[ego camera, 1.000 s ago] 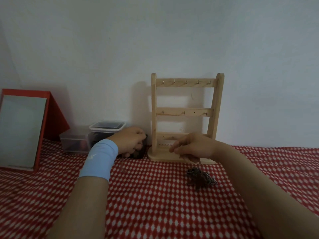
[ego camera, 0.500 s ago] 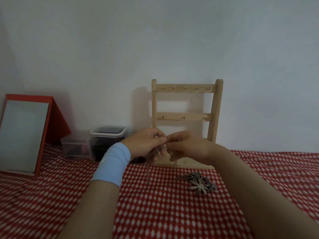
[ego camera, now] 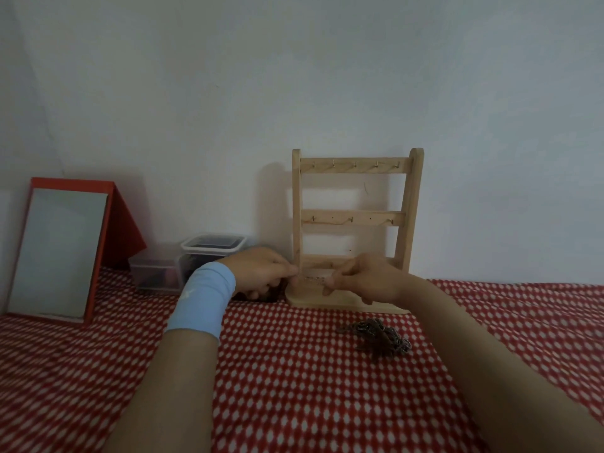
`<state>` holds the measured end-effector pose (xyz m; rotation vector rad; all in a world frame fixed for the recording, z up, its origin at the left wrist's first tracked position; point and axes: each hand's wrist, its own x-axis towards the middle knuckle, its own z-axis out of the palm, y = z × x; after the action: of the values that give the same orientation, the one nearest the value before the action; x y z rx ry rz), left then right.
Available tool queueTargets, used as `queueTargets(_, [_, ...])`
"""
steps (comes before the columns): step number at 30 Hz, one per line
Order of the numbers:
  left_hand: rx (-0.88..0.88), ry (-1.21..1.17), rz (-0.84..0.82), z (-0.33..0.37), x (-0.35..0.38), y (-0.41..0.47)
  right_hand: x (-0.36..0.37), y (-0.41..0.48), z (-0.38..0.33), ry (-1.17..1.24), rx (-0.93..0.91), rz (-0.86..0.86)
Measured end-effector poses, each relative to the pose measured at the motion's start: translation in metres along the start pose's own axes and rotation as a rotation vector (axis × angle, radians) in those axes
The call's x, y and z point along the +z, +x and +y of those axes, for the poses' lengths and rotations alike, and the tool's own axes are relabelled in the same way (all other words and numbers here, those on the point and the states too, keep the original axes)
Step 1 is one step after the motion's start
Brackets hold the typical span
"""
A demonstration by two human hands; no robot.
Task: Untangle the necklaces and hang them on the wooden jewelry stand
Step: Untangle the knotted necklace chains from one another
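since half a second ago the left hand (ego camera: 261, 273) and the right hand (ego camera: 362, 280) have moved apart and a little lower, so a thin chain (ego camera: 314, 278) is now stretched between them in front of the low part of the wooden jewelry stand (ego camera: 355, 220). each hand pinches one end of this chain with curled fingers. the other necklaces (ego camera: 380, 336) lie in a dark tangled pile on the red checked cloth (ego camera: 294, 371), near the stand's base.

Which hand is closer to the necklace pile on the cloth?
Right. The right hand is just behind the pile, pinching a chain; the left hand pinches its other end, farther left.
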<state>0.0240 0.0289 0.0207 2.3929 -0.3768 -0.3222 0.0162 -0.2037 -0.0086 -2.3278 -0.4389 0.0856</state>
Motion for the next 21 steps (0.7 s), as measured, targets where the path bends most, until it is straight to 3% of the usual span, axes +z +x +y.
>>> queueTargets(3, [0.081,0.025,0.085,0.012,0.006,-0.004,0.001,0.002,-0.005,-0.198,0.040,-0.053])
queueTargets(7, [0.091,0.107,-0.001,0.029,0.016,-0.008,0.000,0.006,-0.021,-0.286,0.084,-0.166])
queueTargets(10, [0.062,0.221,-0.004,0.041,0.016,-0.007,-0.004,0.009,-0.036,-0.140,0.038,-0.152])
queueTargets(16, [0.181,0.084,0.185,0.053,0.002,-0.009,-0.017,0.005,-0.046,0.367,-0.017,-0.167])
queueTargets(21, [0.130,0.104,-0.023,0.048,-0.023,-0.015,-0.043,-0.008,-0.051,0.168,0.032,-0.060])
